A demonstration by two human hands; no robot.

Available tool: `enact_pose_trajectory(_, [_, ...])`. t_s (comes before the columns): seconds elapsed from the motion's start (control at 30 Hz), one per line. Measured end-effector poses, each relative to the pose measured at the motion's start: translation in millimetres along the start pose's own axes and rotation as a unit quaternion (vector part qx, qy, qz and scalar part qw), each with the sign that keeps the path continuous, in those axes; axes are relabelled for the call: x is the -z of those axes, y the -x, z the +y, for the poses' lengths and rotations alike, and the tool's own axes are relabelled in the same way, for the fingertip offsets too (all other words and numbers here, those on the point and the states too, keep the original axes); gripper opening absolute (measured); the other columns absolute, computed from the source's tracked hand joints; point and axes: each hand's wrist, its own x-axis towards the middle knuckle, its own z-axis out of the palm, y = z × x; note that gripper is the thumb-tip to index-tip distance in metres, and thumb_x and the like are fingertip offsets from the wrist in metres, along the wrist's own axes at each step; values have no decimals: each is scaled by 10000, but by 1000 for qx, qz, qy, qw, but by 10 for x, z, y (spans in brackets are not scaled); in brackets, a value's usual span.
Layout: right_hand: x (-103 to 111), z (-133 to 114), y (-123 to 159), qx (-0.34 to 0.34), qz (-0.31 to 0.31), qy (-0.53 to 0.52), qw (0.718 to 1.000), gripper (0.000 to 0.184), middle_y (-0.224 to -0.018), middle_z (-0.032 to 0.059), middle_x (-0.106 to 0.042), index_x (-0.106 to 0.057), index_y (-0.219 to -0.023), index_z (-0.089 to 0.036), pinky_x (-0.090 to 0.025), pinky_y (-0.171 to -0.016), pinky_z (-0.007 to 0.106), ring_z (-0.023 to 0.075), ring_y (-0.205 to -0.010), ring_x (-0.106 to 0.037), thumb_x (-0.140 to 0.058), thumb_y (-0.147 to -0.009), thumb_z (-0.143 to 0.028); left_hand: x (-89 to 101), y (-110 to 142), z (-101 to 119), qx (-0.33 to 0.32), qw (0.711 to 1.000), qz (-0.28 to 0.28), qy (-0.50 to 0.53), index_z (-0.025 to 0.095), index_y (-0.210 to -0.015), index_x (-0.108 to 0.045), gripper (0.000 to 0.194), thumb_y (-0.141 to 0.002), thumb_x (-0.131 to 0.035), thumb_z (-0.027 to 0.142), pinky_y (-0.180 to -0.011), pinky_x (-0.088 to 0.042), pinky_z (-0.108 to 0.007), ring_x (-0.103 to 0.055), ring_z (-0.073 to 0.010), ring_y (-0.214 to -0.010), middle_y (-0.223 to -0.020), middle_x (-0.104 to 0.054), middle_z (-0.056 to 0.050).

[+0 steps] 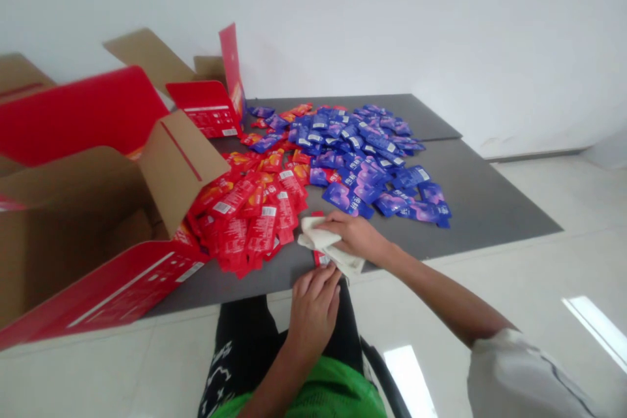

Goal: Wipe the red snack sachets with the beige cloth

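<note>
My right hand (360, 235) is closed around a folded white cloth (318, 233), which lies over a red packet (321, 258) at the table's front edge. Most of that packet is hidden under the cloth; only its lower end and a bit of its top show. My left hand (314, 304) is at the packet's near end, fingers together and bent over the table edge, gripping it there. Left of the cloth is a heap of red packets (262, 225). Beyond it spreads a pile of blue-purple packets (360, 170).
A large open red carton (132, 287) stands at the left front, one flap (183, 163) leaning over the red heap. Behind it is another open red carton (208, 111). The grey table (490, 202) runs along a white wall (392, 19). My legs are below the front edge.
</note>
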Motion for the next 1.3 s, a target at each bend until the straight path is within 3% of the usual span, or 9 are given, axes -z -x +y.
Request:
enact_pose_trajectory(0.17, [118,190,-352,-40,26,73,996,391,-1201,86,-683,-677,-1327,-227,-508,-777,237,179,-965,-682,-620,-950,-143,16,-19,-1,-4,1000,0,6,230,-1384,-603,404,-988,-566,158,-1039,-449,-401,-586,-230,-1209,-1362,-669,-51])
enact_pose_trajectory(0.37, [59,-198,199,23,0,-4,1000,380,-1251,64,-685,-662,-1335,-258,-525,-849,249,186,-1038,-690,-625,-962,-198,-12,28,-9,-2,1000,9,-8,193,-1246,-687,293,-968,-596,169,-989,-475,-415,-605,-251,-1104,-1205,-728,-69])
enact_pose_trajectory(0.47, [-22,-238,298,25,-9,-24,999,341,-1247,45,-695,-685,-1293,-274,-523,-837,233,177,-1043,-695,-660,-954,-237,-20,46,-22,1,1000,9,-16,183,-1183,-711,243,-965,-604,185,-966,-479,-424,-604,-260,-1055,-1147,-738,-74])
enact_pose_trajectory(0.73, [98,155,-325,-44,31,64,997,396,-1203,81,-683,-681,-1328,-223,-500,-787,236,178,-980,-684,-611,-949,-137,28,-7,-6,-10,1000,-11,2,226,-1413,-577,441,-980,-575,142,-1060,-440,-398,-572,-229,-1219,-1385,-653,-52])
enact_pose_trajectory(0.83, [125,-25,-129,-12,30,40,999,406,-1216,78,-682,-670,-1338,-238,-504,-794,241,181,-983,-684,-609,-946,-150,10,12,1,-6,1000,-7,-3,219,-1380,-604,413,-973,-585,148,-1047,-451,-403,-582,-237,-1202,-1340,-674,-63])
enact_pose_trajectory(1.0, [14,-276,289,28,-26,-22,999,347,-1223,52,-702,-695,-1275,-271,-520,-834,241,186,-1022,-694,-653,-938,-200,-24,47,-1,2,1000,10,-28,196,-1125,-728,205,-959,-610,177,-961,-484,-431,-614,-266,-1031,-1093,-742,-70])
enact_pose_trajectory(1.13, [-26,-45,-18,-7,10,5,1000,386,-1233,70,-684,-678,-1321,-251,-515,-832,247,189,-1036,-683,-642,-944,-180,6,15,-1,-16,1000,5,-13,188,-1321,-647,364,-964,-594,151,-1021,-466,-408,-594,-250,-1165,-1281,-700,-78])
enact_pose_trajectory(1.23, [65,139,-341,-50,14,60,997,389,-1204,80,-684,-683,-1328,-231,-504,-785,241,186,-988,-686,-623,-951,-159,24,-9,4,-17,1000,-3,-21,212,-1381,-610,416,-971,-576,149,-1031,-466,-402,-592,-241,-1203,-1349,-673,-75])
enact_pose_trajectory(1.3, [135,139,-386,-60,13,82,995,400,-1217,82,-679,-674,-1342,-236,-500,-770,243,187,-977,-685,-614,-954,-159,21,-8,5,-15,1000,-3,-22,218,-1389,-603,418,-977,-568,153,-1034,-468,-405,-592,-242,-1208,-1360,-667,-76])
